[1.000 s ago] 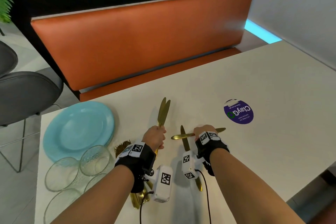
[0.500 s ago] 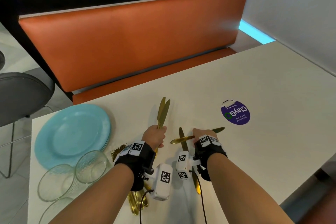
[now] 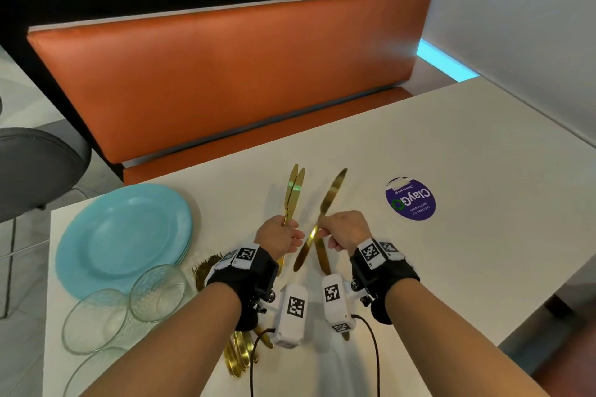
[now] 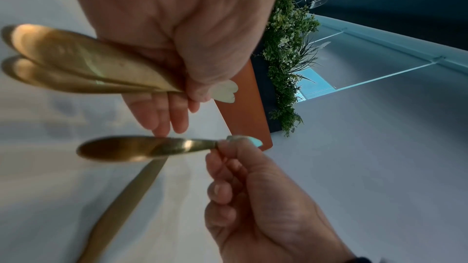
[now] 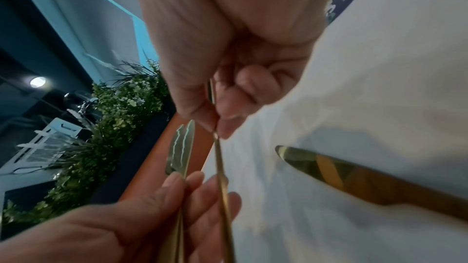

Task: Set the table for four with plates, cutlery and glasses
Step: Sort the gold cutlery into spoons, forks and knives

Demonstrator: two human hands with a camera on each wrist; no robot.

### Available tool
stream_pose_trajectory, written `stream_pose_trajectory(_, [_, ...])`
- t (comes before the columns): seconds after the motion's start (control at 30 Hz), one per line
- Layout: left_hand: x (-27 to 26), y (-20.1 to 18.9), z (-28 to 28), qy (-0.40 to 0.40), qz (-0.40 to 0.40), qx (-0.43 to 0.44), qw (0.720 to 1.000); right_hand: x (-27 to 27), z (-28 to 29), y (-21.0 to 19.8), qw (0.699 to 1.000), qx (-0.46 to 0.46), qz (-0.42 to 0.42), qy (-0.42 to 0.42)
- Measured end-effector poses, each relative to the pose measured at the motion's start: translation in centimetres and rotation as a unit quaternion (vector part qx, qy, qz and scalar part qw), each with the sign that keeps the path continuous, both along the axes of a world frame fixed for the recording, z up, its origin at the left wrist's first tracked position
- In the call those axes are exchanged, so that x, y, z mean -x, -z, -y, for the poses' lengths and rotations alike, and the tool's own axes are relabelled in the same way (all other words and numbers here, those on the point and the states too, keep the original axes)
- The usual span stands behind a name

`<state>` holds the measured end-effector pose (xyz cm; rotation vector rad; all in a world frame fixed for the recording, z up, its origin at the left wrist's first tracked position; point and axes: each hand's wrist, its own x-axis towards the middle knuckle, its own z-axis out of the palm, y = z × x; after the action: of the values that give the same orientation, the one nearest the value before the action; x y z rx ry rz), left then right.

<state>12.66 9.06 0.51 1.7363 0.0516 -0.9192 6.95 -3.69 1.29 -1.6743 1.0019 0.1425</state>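
Note:
In the head view my left hand (image 3: 283, 234) grips two gold knives (image 3: 294, 190) by their handles, blades pointing away. My right hand (image 3: 327, 230) pinches a third gold knife (image 3: 332, 193) near its middle, tilted, its handle end close to the left fingers. The right wrist view shows this pinched knife (image 5: 220, 167) just beside the left hand's two blades (image 5: 181, 147). A fourth knife (image 3: 322, 259) lies flat on the white table (image 3: 451, 267) under my hands. A stack of teal plates (image 3: 122, 235) and clear glasses (image 3: 158, 293) sit at the left.
Gold forks (image 3: 206, 267) and spoons (image 3: 238, 356) lie near my left wrist. A purple round sticker (image 3: 410, 200) marks the table to the right. An orange bench (image 3: 225, 80) runs along the far side, and a grey chair (image 3: 38, 171) stands at left.
My right hand has lifted its knife off the table, turned it from crosswise to blade pointing away, and brought it up against the left hand. The left hand kept its two knives.

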Motion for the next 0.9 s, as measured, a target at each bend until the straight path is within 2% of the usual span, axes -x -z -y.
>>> stream_pose_trajectory(0.23, [1.9, -0.8, -0.1, 0.044, -0.027, 0.024, 0.998, 0.8, -0.5, -0.5, 0.991, 0.014, 0.007, -0.135])
stream_pose_trajectory(0.43, [3.3, -0.3, -0.6, 0.041, -0.039, 0.015, 0.998, 1.6, -1.5, 0.0, 0.98, 0.088, -0.013, -0.18])
stream_pose_trajectory(0.57, [4.0, 0.2, -0.9, 0.009, -0.036, 0.005, 0.999, 2.2, -2.2, 0.0, 0.973, 0.117, -0.014, -0.198])
stream_pose_trajectory(0.63, [4.2, 0.6, -1.2, -0.017, -0.026, -0.001, 1.0, 2.7, -2.1, 0.3, 0.964, 0.162, -0.052, -0.206])
stream_pose_trajectory(0.73, [4.1, 1.0, -1.6, -0.052, -0.031, -0.016, 0.998, 3.9, -1.8, 1.1, 0.931, 0.252, -0.158, -0.213])
stream_pose_trajectory(0.8, [4.1, 0.9, -1.9, -0.073, -0.047, -0.014, 0.996, 4.8, -2.1, 1.8, 0.918, 0.263, -0.209, -0.213])
stream_pose_trajectory(0.9, [4.2, 1.0, -2.4, -0.081, -0.06, -0.017, 0.995, 5.6, -2.9, 2.6, 0.905, 0.284, -0.234, -0.211])
